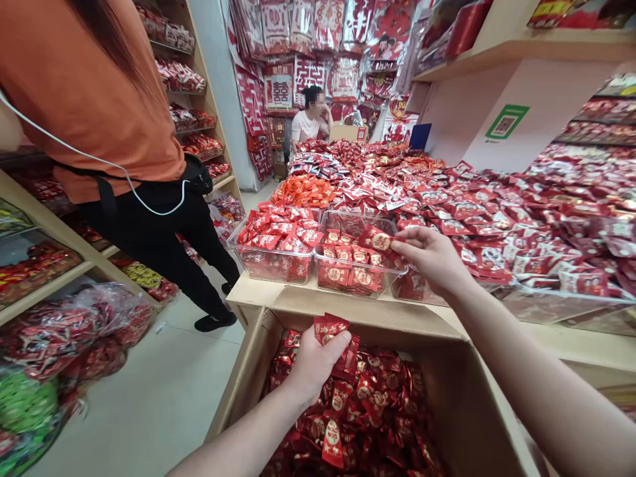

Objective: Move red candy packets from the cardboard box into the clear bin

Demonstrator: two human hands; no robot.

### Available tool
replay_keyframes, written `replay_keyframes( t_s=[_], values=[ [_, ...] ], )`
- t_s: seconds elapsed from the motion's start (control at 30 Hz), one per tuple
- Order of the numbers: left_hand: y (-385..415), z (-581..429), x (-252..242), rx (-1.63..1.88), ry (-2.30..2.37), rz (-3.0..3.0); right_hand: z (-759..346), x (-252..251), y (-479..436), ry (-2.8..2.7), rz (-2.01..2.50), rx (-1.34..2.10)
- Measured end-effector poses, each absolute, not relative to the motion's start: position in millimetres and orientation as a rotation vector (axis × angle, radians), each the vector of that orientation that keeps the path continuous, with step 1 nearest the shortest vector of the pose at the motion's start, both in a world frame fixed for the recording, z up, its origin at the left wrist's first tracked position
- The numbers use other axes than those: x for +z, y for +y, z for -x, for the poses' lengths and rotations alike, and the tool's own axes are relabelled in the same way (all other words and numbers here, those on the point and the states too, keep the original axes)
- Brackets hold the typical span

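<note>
- Our right hand (431, 257) is at about two o'clock in the head view, reaching forward over the counter (256, 291).
- Its thumb and fingers are pinched together on a single red packet (380, 240), which juts out at ten o'clock from the fingertips.
- That packet hangs just above the middle clear tray (342, 222), which is partly filled with packets of the same kind.
- Our left hand (318, 363) is lower, at about six o'clock, over the open cardboard box (462, 397).
- It is clamped on a small bunch of red packets (330, 327), which stands up at twelve o'clock from the thumb.
- The box below holds a loose heap of red packets (372, 411), lying from four to six o'clock of the left hand; we cannot tell whether the hand touches them.
- A second clear tray (273, 264), full of packets, sits just beside the middle one at its nine o'clock.
- At ten o'clock of the view a person in an orange top (84, 86) stands by the shelves (44, 291).
- At twelve o'clock another person (311, 119) sits at the far end of the counter.
</note>
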State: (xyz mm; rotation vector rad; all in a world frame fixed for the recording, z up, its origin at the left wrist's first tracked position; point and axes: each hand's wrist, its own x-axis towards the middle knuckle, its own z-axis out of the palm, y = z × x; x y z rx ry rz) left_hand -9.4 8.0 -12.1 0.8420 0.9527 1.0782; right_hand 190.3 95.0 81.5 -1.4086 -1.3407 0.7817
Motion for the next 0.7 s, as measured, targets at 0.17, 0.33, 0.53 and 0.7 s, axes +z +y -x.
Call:
replay_keyframes(
  t_s=[0.17, 0.33, 0.53, 0.7],
  values=[
    [3.6, 10.1, -12.5, 1.036, 0.988, -0.926, -168.2, 60.9, 161.8, -1.57, 1.744, 0.988],
    [4.5, 11.5, -13.2, 1.023, 1.012, -0.968, -147.0, 39.5, 183.5, -1.777, 1.809, 1.094],
    [4.7, 10.3, -11.9, 1.025, 1.006, -0.983, -144.3, 35.0, 190.4, -1.975, 1.92, 1.108],
    [4.3, 9.2, -11.8, 1.03, 1.014, -0.976, -136.9, 41.3, 187.1, -2.104, 1.937, 1.001]
  ],
)
